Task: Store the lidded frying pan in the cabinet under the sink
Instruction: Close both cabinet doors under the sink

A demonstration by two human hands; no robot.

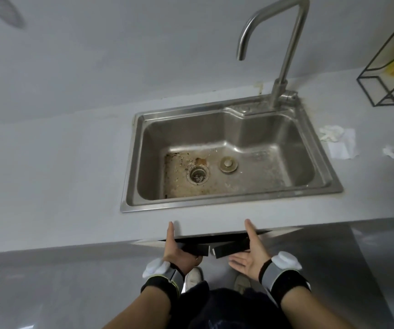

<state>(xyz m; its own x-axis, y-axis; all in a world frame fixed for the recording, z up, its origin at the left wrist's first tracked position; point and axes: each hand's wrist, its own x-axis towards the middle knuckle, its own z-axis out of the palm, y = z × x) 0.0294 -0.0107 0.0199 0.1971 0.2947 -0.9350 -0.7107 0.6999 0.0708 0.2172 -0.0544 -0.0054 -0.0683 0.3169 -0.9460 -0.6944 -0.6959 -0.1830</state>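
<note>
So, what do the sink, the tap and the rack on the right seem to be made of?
Sink: brushed stainless steel by its dull grey sheen; floor stained brown around the drain. Tap: probably the same metal, satin finish. Rack: thin black wire, likely painted metal.

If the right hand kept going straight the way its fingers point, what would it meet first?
Probably the front edge of the countertop below the sink: the right hand points forward beside the black cabinet doors. Depth is unclear.
</note>
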